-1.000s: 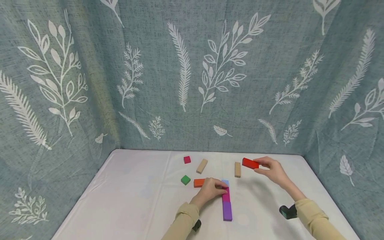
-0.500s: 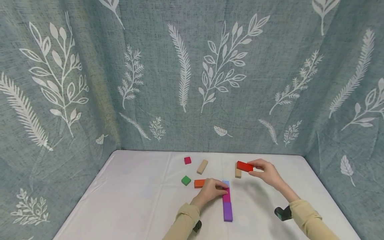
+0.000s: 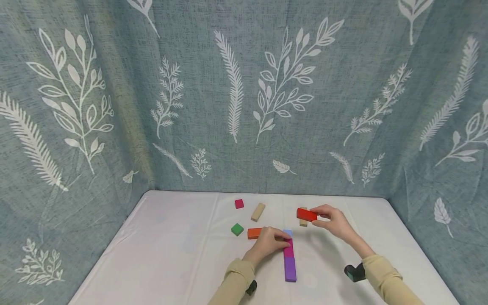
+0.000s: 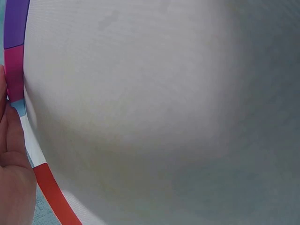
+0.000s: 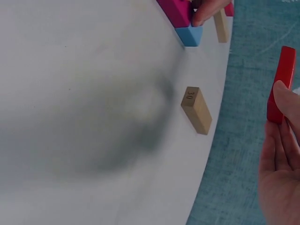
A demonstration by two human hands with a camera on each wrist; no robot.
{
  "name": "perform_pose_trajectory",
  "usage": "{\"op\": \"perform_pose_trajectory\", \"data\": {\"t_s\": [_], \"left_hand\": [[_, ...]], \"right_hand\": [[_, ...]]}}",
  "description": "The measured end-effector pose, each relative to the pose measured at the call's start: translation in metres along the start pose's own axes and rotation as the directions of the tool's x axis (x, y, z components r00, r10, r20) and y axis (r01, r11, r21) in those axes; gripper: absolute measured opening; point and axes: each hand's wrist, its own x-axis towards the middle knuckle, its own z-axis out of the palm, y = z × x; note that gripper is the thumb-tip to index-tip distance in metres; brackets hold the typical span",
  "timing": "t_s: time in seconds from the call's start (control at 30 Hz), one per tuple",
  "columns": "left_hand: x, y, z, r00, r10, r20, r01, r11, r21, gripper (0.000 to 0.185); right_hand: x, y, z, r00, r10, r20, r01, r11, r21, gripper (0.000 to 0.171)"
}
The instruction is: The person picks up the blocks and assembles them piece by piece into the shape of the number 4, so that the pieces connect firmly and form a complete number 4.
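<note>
Between thumb and fingers, my right hand [image 3: 336, 222] pinches a red block [image 3: 306, 214] above the table; the right wrist view shows the red block [image 5: 282, 84] with the thumb on its side. Below it in the head view lies a wooden block [image 3: 303, 223], partly covered. My left hand [image 3: 267, 242] touches the left side of a row of blocks with its fingertips, near where a magenta block [image 3: 288, 250] meets a light blue block [image 3: 288, 233]. A purple block [image 3: 290, 270] forms the near end of that row. Behind the left hand lies an orange-red block [image 3: 254, 233], partly hidden.
Left of the row, a green block [image 3: 237, 229], a small crimson block [image 3: 239, 204] and another wooden block [image 3: 258, 212] lie on the white table [image 3: 164, 241]. A patterned grey-green curtain [image 3: 244, 97] encloses the back and sides.
My right hand has carried the red block leftward and slightly toward me, so it now overlaps the wooden block in the head view. The left hand has stayed at the row.
</note>
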Motion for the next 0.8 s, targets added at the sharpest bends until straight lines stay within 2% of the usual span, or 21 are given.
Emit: {"op": "perform_pose_trajectory", "data": {"t_s": [0.8], "left_hand": [[0.0,0.001,0.0,1.0,0.001,0.006,-0.001,1.0,-0.008,0.018]], "right_hand": [[-0.007,0.01,0.027,1.0,-0.008,0.028,0.01,0.998,-0.068,0.032]]}}
